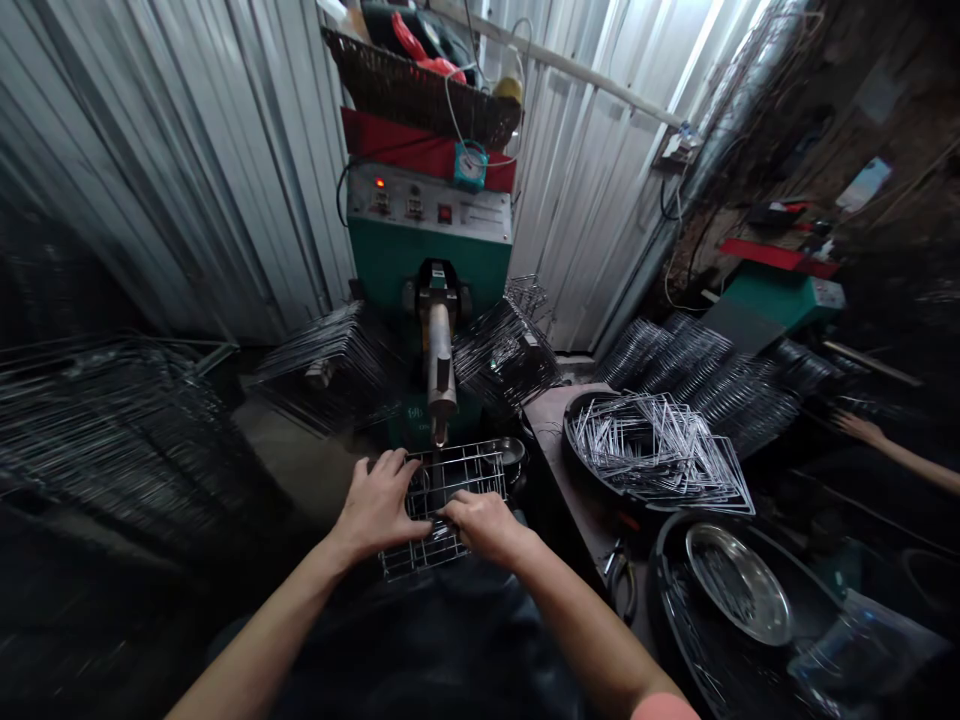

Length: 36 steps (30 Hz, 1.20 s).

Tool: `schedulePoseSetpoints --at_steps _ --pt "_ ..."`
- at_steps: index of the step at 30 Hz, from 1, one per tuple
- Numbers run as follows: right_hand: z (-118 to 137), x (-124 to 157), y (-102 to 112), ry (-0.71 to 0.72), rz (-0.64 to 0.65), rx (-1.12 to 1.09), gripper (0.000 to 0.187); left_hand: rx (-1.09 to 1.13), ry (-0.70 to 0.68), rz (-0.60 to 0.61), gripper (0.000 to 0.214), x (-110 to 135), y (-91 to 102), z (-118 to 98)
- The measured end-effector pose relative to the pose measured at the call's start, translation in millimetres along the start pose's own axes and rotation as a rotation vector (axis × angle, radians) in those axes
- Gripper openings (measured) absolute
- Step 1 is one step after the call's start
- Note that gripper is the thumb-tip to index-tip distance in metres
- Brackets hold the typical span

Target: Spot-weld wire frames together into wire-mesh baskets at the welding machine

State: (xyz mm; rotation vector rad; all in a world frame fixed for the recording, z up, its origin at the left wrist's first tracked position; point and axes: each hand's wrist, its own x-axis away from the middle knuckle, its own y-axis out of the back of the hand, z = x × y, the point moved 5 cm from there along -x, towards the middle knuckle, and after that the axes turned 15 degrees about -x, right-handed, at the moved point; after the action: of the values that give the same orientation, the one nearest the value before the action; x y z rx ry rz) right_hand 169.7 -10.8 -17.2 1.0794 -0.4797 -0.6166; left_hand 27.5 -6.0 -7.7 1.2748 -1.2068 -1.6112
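Observation:
A wire grid rack (456, 478) lies flat under the metal electrode arm (439, 372) of a green spot-welding machine (427, 245). My left hand (379, 505) grips the rack's left edge with fingers curled over the wires. On the rack's near middle, my right hand (486, 524) presses down, fingers closed on the wires. The electrode tip hangs just above the rack's far side.
A black tub of bent wire frames (656, 450) sits to the right, with a round steel dish (739, 582) in another tub nearer me. Stacks of finished wire racks (112, 430) stand left and behind the machine. Another person's hand (862, 430) reaches in at far right.

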Motion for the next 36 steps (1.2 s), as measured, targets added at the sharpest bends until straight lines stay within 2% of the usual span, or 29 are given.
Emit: schedulePoseSetpoints --at_steps 14,26,31,36 --pt "4.0 -4.5 -0.5 0.027 -0.005 -0.001 0.030 -0.026 0.009 -0.002 0.069 2.7 3.2 7.3" --pt "-12.3 -28.1 16.7 0.003 -0.051 -0.003 0.030 -0.066 0.012 0.050 0.067 -27.2 5.8 15.0" --pt "-13.3 -25.6 13.4 -0.005 -0.086 -0.019 0.029 -0.047 0.016 0.077 0.061 -27.8 5.8 14.5" --pt "-16.1 -31.5 11.8 -0.023 -0.122 0.005 0.031 -0.077 0.020 0.063 0.067 -35.5 0.9 18.9"
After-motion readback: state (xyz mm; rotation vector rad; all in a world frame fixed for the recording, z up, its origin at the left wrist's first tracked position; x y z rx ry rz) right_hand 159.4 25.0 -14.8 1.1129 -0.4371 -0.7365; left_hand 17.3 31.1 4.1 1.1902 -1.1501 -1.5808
